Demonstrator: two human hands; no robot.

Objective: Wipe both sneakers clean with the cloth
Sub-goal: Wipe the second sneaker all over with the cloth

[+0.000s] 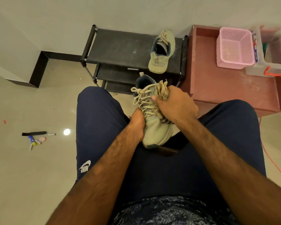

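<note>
Two hands were clamped on their work as a seated person in dark blue shorts (96,120) held the first sneaker (156,132) over the lap, between the knees. The olive-green shoe lay with its toe toward the body and its heel toward the shoe rack (120,47), its pale laces (141,98) loose across the tongue. The left hand (136,125) gripped the shoe from its left side near the forefoot, fingers curled under and out of sight. The right hand (173,104) held a bunched, beige, dark-striped cloth (164,90) in a closed fist and pressed it against the right side of the upper beside the laces, with the thumb lying on the lacing.

The second sneaker (161,52), of the same colour, sat apart from the first on the top shelf of the black rack, at its right end, heel toward the camera and toe toward the wall. Just right of the rack stood a low reddish table (225,88) with a raised rim, dusty on top. It carried a pink mesh basket (234,47) and, touching the basket's right side, a clear plastic box (274,51) with an orange handle (273,73).

On the pale tiled floor (39,176) to the person's left lay a small scatter of batteries and other oddments (34,140) beside a black strap (33,133). An orange cord (272,163) trailed along the floor at right.
</note>
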